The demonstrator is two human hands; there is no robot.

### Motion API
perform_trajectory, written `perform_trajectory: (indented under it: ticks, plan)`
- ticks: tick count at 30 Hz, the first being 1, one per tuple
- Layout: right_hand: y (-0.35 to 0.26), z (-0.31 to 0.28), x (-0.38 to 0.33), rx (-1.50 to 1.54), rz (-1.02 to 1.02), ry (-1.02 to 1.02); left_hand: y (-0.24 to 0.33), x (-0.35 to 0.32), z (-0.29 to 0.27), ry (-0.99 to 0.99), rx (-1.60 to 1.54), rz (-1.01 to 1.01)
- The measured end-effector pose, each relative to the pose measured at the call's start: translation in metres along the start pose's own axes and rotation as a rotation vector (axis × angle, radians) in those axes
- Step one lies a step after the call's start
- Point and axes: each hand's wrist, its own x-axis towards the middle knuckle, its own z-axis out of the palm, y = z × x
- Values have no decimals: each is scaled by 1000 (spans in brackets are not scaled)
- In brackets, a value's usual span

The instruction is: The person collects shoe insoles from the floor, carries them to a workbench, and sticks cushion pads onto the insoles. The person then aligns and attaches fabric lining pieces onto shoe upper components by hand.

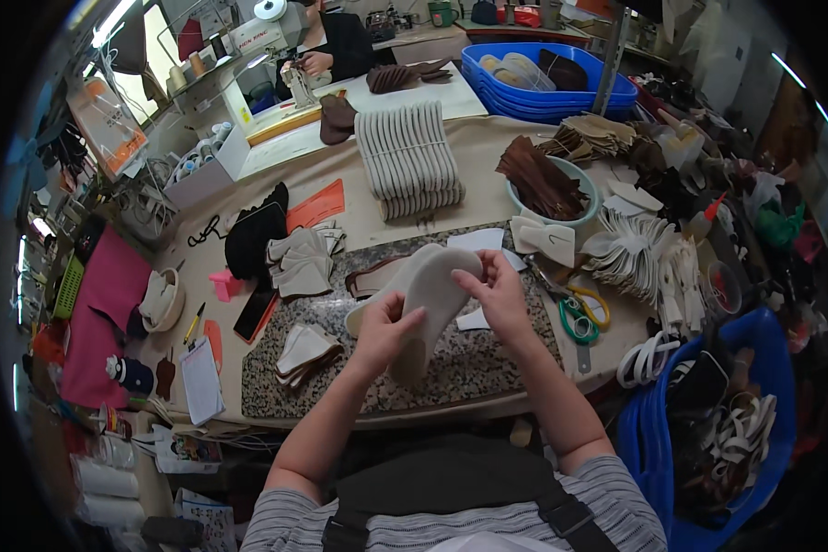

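Over a speckled stone slab (276, 373) I hold a pale grey insole (437, 285), tilted, with its wide end away from me. My left hand (384, 333) grips its left edge, thumb on top. Gripping the right edge near the wide end, my right hand (497, 293) also presses its thumb on the upper face. Partly hidden behind it is a second pale sole-shaped piece (377, 293); whether my left hand touches it I cannot tell. A brown-edged cut piece (366, 279) lies on the slab beside them. White scraps (472, 320) show under my right hand.
A bundle of insoles (407, 152) stands beyond the slab. Right of it are a bowl (591, 198) of brown pieces, green-handled scissors (578, 322) and a blue tub (649, 442). Cut pieces (305, 354) and a phone (255, 316) lie left. Another person (336, 46) sits at a sewing machine.
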Motion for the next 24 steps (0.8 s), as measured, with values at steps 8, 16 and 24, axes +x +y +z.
perform_trajectory:
  ticks: [8,16,24]
  plan:
    - [32,-18,-22,-130,-16,23,33,100,23,65,-132,36]
    - [0,-87,-21,-87,69,99,44,287,-59,303,1281,383]
    - [12,-130,-33,-291,195,93,25,170,-14,-404,979,69]
